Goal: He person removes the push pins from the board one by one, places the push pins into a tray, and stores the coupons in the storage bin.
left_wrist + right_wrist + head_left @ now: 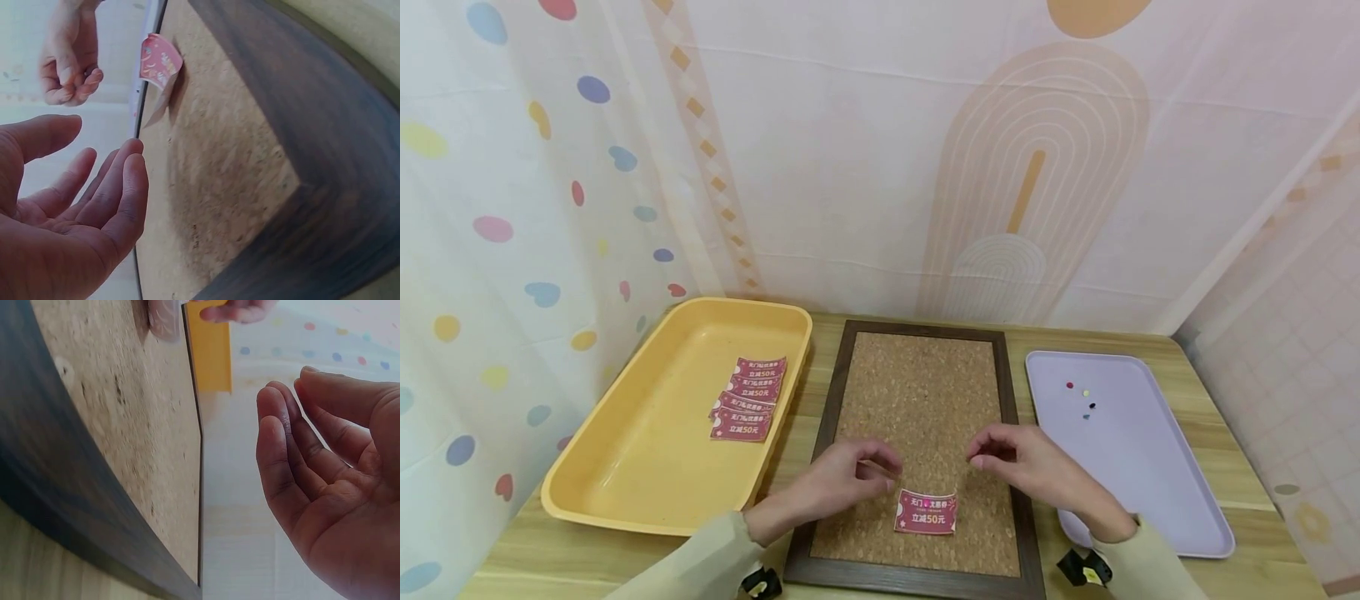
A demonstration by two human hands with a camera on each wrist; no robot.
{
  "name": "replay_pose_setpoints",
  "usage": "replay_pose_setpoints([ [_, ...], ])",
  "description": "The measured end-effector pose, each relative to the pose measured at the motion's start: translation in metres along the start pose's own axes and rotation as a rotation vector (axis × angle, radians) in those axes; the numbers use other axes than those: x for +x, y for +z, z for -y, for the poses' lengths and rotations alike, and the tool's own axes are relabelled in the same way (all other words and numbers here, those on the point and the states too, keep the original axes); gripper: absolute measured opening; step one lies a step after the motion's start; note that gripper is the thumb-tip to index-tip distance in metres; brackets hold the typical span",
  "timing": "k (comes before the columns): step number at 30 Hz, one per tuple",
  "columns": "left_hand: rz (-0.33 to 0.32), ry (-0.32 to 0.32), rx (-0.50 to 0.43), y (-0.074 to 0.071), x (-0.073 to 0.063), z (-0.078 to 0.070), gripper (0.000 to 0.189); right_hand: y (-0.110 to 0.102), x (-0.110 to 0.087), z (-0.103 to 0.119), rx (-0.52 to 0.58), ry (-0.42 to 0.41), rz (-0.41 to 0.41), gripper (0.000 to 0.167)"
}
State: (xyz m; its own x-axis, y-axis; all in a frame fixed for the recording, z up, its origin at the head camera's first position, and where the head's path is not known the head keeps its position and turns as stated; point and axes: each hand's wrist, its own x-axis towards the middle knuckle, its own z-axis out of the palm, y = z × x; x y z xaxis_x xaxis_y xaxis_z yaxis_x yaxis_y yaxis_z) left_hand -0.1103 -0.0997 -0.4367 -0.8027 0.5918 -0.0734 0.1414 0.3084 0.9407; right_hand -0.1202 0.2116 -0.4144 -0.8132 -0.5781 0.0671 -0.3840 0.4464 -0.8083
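Observation:
A red coupon (925, 518) with white and yellow print lies on the lower part of the cork board (928, 400). At its top middle is a small bright pink dot that looks like a push pin. In the left wrist view the coupon (161, 59) curves up off the cork. My left hand (846, 479) hovers over the board, left of the coupon, fingers loosely bent and apart from the thumb. Above the board's right side hovers my right hand (1037, 467), its thumb close to the index finger. Nothing shows between the fingers of either hand.
To the left stands a yellow tray (625, 417) with several overlapping red coupons (748, 400) inside. A lilac tray (1150, 467) at the right carries several small coloured push pins (1086, 392). A dark wooden frame (1028, 533) edges the board. Behind the table hangs a patterned curtain (850, 167).

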Motion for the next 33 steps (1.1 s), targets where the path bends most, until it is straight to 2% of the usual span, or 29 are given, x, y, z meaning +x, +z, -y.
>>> replay_pose_setpoints([
  [8,0.017,-0.015,0.068,0.006,0.004,0.004,0.021,0.013,0.007,0.003,-0.016,0.028,0.067,0.008],
  [14,0.006,-0.016,0.147,0.011,0.009,0.005,0.022,0.022,0.011,0.004,0.053,0.02,0.132,0.009],
  [23,0.024,-0.063,0.222,0.016,0.014,0.005,0.021,0.031,0.016,0.006,0.092,0.014,0.192,0.008],
  [33,0.03,-0.085,0.245,0.016,0.02,0.006,0.012,0.041,0.024,0.005,-0.009,0.063,0.24,0.006],
])
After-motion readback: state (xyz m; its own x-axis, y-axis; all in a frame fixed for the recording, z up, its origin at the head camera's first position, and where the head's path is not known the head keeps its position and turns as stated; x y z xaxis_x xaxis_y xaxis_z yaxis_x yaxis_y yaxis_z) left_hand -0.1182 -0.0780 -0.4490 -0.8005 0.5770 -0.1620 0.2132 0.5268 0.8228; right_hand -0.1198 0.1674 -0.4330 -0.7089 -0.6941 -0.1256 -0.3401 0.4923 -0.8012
